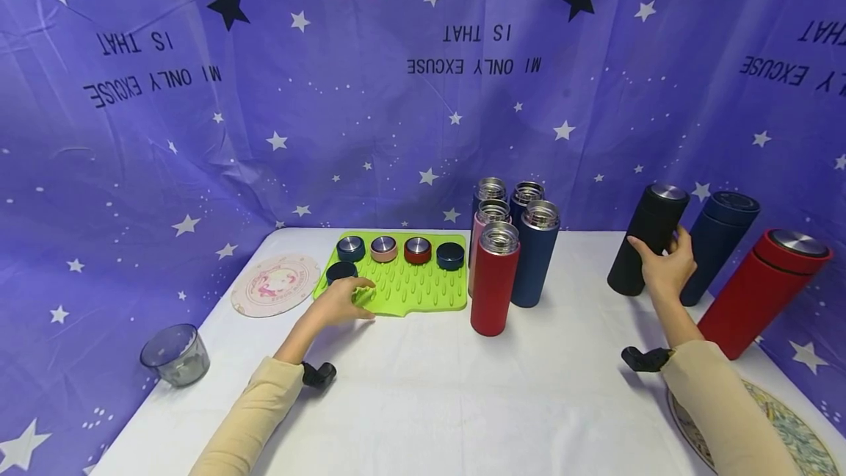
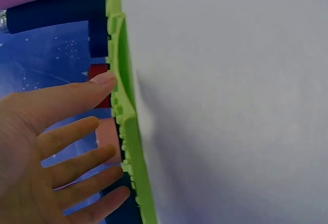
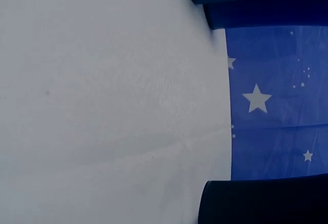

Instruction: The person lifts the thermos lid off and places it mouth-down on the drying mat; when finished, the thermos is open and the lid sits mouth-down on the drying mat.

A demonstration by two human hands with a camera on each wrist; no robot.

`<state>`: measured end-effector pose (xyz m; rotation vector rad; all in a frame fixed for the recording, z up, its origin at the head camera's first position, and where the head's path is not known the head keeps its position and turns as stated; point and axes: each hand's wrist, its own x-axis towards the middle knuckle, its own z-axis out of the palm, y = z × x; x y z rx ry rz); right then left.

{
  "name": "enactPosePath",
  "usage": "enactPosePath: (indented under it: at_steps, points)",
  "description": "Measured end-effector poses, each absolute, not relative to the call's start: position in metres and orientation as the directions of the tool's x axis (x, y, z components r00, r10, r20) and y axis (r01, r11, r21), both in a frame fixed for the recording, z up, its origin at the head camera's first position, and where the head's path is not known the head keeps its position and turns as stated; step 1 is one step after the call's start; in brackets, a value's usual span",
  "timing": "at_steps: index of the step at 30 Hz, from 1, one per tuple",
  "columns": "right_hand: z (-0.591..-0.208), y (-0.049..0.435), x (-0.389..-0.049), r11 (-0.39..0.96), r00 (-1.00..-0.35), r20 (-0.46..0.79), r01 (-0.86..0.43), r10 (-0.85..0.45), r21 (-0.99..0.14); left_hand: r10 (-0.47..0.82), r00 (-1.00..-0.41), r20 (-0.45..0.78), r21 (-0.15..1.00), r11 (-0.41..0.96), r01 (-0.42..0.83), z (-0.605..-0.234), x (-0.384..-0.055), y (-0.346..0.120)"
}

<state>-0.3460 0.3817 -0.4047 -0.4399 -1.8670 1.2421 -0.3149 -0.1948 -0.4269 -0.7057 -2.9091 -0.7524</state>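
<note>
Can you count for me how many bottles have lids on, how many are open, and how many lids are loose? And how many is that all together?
Closed bottles: 3
Open bottles: 5
Loose lids: 5
Total: 13

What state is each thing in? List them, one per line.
Red metal-necked cylindrical bottle: lidless, upright
Pink metal-necked cylindrical bottle: lidless, upright
Three blue metal-necked cylindrical bottles: lidless, upright
Silver-capped black cylindrical bottle: closed
Blue-capped blue cylindrical bottle: closed
Silver-capped red cylindrical bottle: closed
Five red, pink and blue round lids: off, on green ribbed mat
Clear grey glass bowl: uncovered
Left hand: fingers apart, holding nothing
Right hand: grips black bottle
</note>
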Motion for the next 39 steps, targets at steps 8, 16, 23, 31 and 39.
enactPosePath:
  at_steps: [8,16,23,31,39]
  points:
    - [-0.396,0.375,-0.326,0.424,-0.603,0.414,-0.135,0.682,-0.896,0.423,-0.871,0.251,0.452,0.744,0.492,-0.415,-0.306,-0.191]
    - [-0.375,0.363,-0.291,0.422,-0.707,0.351,-0.082,0.614,-0.903,0.415,-0.852,0.319,0.466,0.714,0.522,-0.398,-0.295,-0.181]
    - [-0.359,0.341,-0.256,0.43,-0.82,0.311,-0.089,0.481,-0.898,0.422,-0.816,0.395,0.47,0.67,0.574,-0.378,-0.28,-0.164]
    - [-0.351,0.31,-0.22,0.535,-0.851,0.434,-0.229,0.296,-0.813,0.434,-0.763,0.479,0.466,0.611,0.64,-0.355,-0.261,-0.142]
    - [-0.344,0.272,-0.191,0.593,-0.855,0.495,-0.321,0.154,-0.738,0.485,-0.65,0.586,0.456,0.466,0.758,-0.337,-0.249,-0.121]
